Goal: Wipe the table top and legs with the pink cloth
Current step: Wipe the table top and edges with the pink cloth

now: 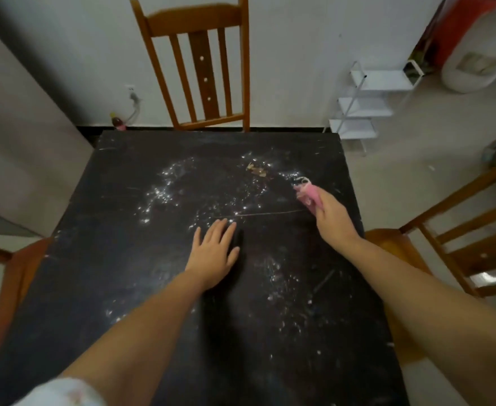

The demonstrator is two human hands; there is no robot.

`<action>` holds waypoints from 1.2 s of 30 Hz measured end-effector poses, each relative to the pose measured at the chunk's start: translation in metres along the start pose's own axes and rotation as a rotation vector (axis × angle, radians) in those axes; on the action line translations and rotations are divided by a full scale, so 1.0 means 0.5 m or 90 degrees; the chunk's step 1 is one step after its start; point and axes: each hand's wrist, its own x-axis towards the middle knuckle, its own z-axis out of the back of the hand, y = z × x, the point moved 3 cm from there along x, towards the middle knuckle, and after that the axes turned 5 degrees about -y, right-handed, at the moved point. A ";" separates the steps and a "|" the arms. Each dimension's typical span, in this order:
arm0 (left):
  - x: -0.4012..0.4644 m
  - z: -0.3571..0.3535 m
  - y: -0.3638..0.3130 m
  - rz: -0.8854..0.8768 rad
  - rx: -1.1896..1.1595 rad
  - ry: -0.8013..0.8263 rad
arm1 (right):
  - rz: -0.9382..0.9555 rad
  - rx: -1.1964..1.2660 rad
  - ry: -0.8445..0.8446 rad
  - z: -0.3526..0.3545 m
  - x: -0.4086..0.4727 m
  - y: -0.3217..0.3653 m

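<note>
The black table top point(129, 259) fills the middle of the view, dotted with white specks and droplets. A small heap of brownish crumbs point(257, 170) lies near its far side. My right hand point(331, 218) is closed around the bunched pink cloth point(306, 193), which sticks out past my fingers over the right part of the table. My left hand point(214, 253) lies flat on the table centre, palm down, fingers spread, holding nothing. The table legs are hidden below the top.
A wooden chair point(200, 65) stands at the far side against the white wall. Another wooden chair point(460, 244) is at the right, and a third point(9, 265) at the left. A white step rack point(364, 106) stands far right. A small bottle point(117, 121) sits by the wall socket.
</note>
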 end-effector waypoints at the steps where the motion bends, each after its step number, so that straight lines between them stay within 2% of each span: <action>1: 0.040 0.002 0.011 0.002 0.003 -0.016 | 0.011 -0.018 0.000 -0.005 0.038 -0.011; 5: 0.203 0.011 0.062 0.018 -0.029 -0.075 | 0.018 -0.089 -0.084 -0.014 0.193 -0.071; 8: 0.254 -0.013 0.092 0.041 -0.050 -0.110 | 0.012 -0.103 -0.160 -0.004 0.302 -0.123; 10: 0.261 -0.024 0.101 0.040 -0.053 -0.145 | -0.003 -0.170 -0.144 -0.007 0.359 -0.150; 13: 0.264 -0.032 0.102 0.036 -0.063 -0.155 | -0.052 -0.381 -0.036 -0.064 0.370 -0.172; 14: 0.267 -0.034 0.102 0.035 -0.065 -0.155 | -0.019 -0.409 -0.023 -0.085 0.355 -0.162; 16: 0.269 -0.030 0.100 0.036 -0.070 -0.148 | 0.096 -0.379 0.002 -0.127 0.286 -0.114; 19: 0.263 -0.029 0.099 0.038 -0.071 -0.147 | 0.252 -0.247 0.058 -0.181 0.106 -0.048; 22: 0.264 -0.029 0.098 0.046 -0.070 -0.137 | 0.220 -0.097 0.274 -0.169 -0.010 0.007; 23: 0.265 -0.030 0.099 0.046 -0.068 -0.140 | 0.227 -0.037 0.274 -0.138 0.015 0.010; 24: 0.266 -0.031 0.100 0.043 -0.067 -0.145 | 0.216 -0.008 0.217 -0.099 0.070 0.013; 26: 0.265 -0.033 0.102 0.038 -0.065 -0.158 | 0.155 -0.083 0.069 -0.014 0.234 -0.024; 27: 0.266 -0.035 0.103 0.038 -0.060 -0.161 | 0.110 -0.157 0.028 0.022 0.320 -0.062; 30: 0.268 -0.036 0.103 0.043 -0.044 -0.166 | -0.003 -0.255 0.045 0.055 0.469 -0.181; 32: 0.269 -0.035 0.101 0.046 -0.042 -0.162 | -0.010 -0.274 0.020 0.021 0.447 -0.209; 34: 0.268 -0.033 0.100 0.048 -0.040 -0.159 | 0.007 -0.228 -0.004 -0.015 0.345 -0.177; 36: 0.266 -0.032 0.099 0.053 -0.041 -0.156 | 0.042 -0.150 0.095 -0.049 0.189 -0.110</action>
